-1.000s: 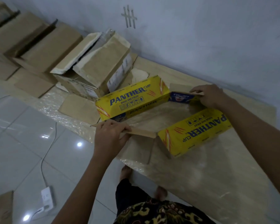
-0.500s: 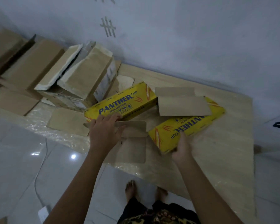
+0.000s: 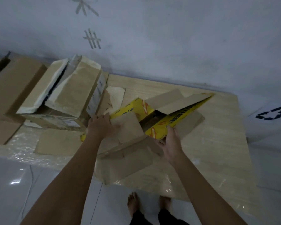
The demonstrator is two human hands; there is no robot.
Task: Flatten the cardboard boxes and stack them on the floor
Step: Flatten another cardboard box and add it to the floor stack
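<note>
Nearest us, our right hand now grips the yellow box at its lower corner. At ten o'clock, our left hand presses flat, fingers spread, on a flap. The box has collapsed narrower since, on the floor sheet.

A pale wall bearing tape marks rises beyond the hands; glossy white floor tiles lie below them.
</note>
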